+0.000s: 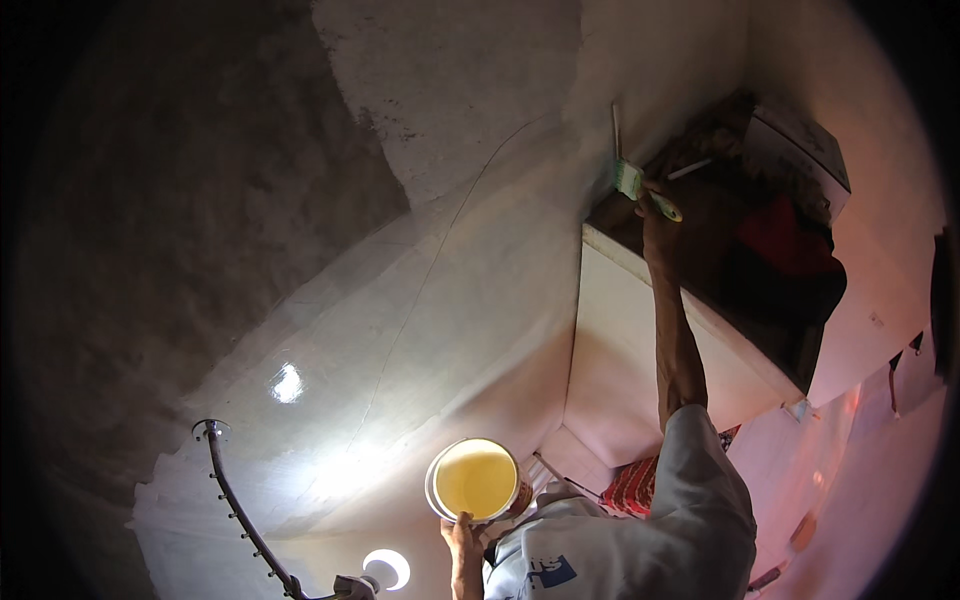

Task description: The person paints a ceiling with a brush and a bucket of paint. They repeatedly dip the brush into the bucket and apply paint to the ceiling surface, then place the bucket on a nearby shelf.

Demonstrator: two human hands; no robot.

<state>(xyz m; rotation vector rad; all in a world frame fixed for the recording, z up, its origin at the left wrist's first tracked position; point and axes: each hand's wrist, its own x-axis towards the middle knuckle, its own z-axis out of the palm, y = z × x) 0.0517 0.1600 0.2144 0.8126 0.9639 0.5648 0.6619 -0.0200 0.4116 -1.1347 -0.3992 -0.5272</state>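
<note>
My right hand (651,199) is stretched far forward, closed around the green handle of a flat paintbrush (629,179). Its bristle end meets or nearly meets the wall (585,150) just past the corner of a raised ledge. Low in the view, my left hand (462,536) grips the rim of a round bucket (478,480), fingers at its near edge. The inside of the bucket looks yellow; how much paint it holds I cannot tell. Pale coating covers the nearer wall, ending in a ragged edge against a dark, bare patch (200,190).
On the dark ledge (690,290) lie a white box (795,150), a red cloth (785,238) and dim clutter. A thin pale rod (616,130) runs up the wall. At lower left are a curved metal rail (235,505) and a lit lamp (390,567). Red patterned fabric (632,487) shows below.
</note>
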